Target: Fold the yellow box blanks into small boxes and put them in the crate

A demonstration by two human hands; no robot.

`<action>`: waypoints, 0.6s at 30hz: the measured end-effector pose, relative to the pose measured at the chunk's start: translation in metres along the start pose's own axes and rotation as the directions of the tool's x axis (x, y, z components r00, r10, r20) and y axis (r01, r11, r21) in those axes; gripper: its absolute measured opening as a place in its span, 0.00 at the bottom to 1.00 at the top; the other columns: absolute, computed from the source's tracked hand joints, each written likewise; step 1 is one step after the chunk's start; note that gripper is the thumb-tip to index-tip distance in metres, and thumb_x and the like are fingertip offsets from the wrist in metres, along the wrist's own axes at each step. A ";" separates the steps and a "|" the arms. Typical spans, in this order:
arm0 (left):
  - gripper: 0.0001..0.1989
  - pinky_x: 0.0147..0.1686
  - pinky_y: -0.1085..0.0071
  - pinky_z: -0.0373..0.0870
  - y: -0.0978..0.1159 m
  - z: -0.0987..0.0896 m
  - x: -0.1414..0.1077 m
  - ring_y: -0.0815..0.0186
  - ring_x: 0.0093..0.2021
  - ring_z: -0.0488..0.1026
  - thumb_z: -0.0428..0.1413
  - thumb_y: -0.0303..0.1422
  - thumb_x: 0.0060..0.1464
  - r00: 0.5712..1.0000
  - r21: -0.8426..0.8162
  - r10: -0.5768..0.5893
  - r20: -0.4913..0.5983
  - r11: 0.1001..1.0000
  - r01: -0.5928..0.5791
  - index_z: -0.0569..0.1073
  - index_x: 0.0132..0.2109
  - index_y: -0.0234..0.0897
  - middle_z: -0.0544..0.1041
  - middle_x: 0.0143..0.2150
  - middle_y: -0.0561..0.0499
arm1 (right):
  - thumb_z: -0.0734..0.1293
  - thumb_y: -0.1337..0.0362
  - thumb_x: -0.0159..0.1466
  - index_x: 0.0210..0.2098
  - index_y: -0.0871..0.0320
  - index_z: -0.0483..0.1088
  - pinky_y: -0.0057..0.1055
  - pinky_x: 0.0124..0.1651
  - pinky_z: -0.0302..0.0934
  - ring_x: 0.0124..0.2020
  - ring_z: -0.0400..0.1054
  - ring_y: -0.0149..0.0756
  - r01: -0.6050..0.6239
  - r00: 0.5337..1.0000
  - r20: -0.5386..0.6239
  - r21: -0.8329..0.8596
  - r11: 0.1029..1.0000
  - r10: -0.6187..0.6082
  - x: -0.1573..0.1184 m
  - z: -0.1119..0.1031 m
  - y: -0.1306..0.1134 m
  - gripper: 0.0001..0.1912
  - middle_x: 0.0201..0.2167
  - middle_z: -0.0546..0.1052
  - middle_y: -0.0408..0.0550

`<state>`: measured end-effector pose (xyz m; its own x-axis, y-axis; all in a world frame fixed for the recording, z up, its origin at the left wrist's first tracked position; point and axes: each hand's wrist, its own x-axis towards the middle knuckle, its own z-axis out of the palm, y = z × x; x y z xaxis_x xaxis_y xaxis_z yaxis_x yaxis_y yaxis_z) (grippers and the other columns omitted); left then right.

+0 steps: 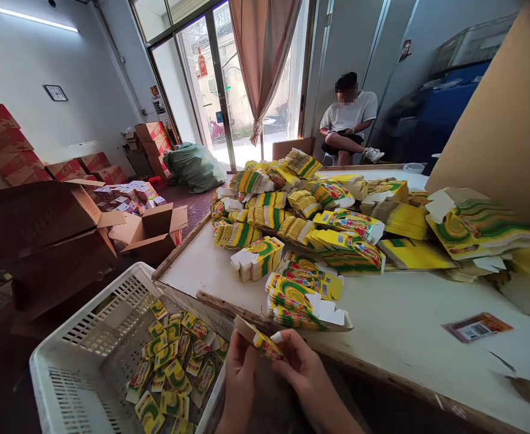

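A small yellow and green carton (265, 345) is held between my two hands at the table's front edge. My left hand (242, 367) is closed on its left end, near a raised white flap. The fingers of my right hand (301, 366) pinch its right end. Just beyond, a stack of flat yellow cartons (292, 298) lies on the white table (395, 325). Large piles of flat cartons (269, 211) cover the table's far part. Below left, a white plastic basket (50, 355) holds several small yellow cartons (174, 374).
A wooden strip (228, 306) edges the table. An orange packet (477, 327) lies at right, below a large cardboard sheet (477, 114). Open brown boxes (154, 226) stand on the floor at left. A seated person (348, 114) is by the back wall.
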<state>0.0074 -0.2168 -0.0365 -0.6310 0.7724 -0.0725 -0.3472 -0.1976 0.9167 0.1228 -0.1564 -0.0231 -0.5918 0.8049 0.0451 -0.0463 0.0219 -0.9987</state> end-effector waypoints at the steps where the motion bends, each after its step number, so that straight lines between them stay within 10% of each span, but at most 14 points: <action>1: 0.19 0.37 0.71 0.72 0.003 -0.001 0.001 0.63 0.34 0.76 0.65 0.47 0.47 1.000 0.017 0.004 -0.006 1.000 -0.004 0.79 0.38 0.37 0.80 0.33 0.49 | 0.67 0.61 0.61 0.33 0.57 0.67 0.27 0.33 0.59 0.30 0.64 0.34 0.011 1.000 0.004 -0.041 0.999 -0.011 0.000 -0.004 0.002 0.06 0.27 0.71 0.41; 6: 0.22 0.44 0.63 0.74 0.032 -0.020 0.015 0.55 0.41 0.79 0.66 0.49 0.44 0.972 0.181 -0.029 0.231 0.983 -0.013 0.81 0.41 0.36 0.83 0.40 0.43 | 0.63 0.59 0.67 0.30 0.57 0.74 0.28 0.31 0.61 0.28 0.68 0.35 0.231 0.970 0.022 -0.383 0.894 -0.241 -0.001 -0.032 -0.005 0.13 0.25 0.75 0.44; 12: 0.54 0.65 0.52 0.56 0.070 -0.034 0.012 0.43 0.65 0.62 0.69 0.54 0.32 0.860 0.534 -0.118 0.497 0.823 -0.196 0.64 0.66 0.38 0.68 0.64 0.37 | 0.60 0.67 0.70 0.40 0.52 0.76 0.35 0.42 0.62 0.34 0.69 0.38 0.558 0.744 0.240 -0.736 0.383 -0.624 -0.005 -0.045 -0.029 0.13 0.31 0.79 0.45; 15: 0.48 0.61 0.53 0.63 0.064 -0.017 0.002 0.45 0.61 0.68 0.72 0.40 0.34 0.787 0.653 -0.246 0.565 0.717 -0.245 0.65 0.64 0.39 0.71 0.62 0.40 | 0.63 0.67 0.69 0.44 0.49 0.75 0.39 0.56 0.60 0.43 0.71 0.38 0.651 0.695 0.342 -0.672 0.352 -0.633 -0.010 -0.032 -0.028 0.10 0.37 0.79 0.44; 18: 0.31 0.52 0.60 0.70 0.044 -0.006 -0.007 0.53 0.50 0.75 0.63 0.32 0.47 0.837 0.667 -0.187 0.514 0.700 -0.253 0.65 0.58 0.38 0.77 0.53 0.44 | 0.67 0.61 0.66 0.61 0.51 0.65 0.52 0.66 0.50 0.65 0.57 0.50 0.523 0.783 0.120 -0.659 0.541 -0.611 -0.012 -0.025 -0.012 0.24 0.62 0.68 0.53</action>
<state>-0.0082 -0.2348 0.0021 -0.1062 0.9939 -0.0303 0.3797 0.0688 0.9225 0.1509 -0.1513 -0.0124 -0.5310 0.5456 0.6484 0.1960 0.8235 -0.5324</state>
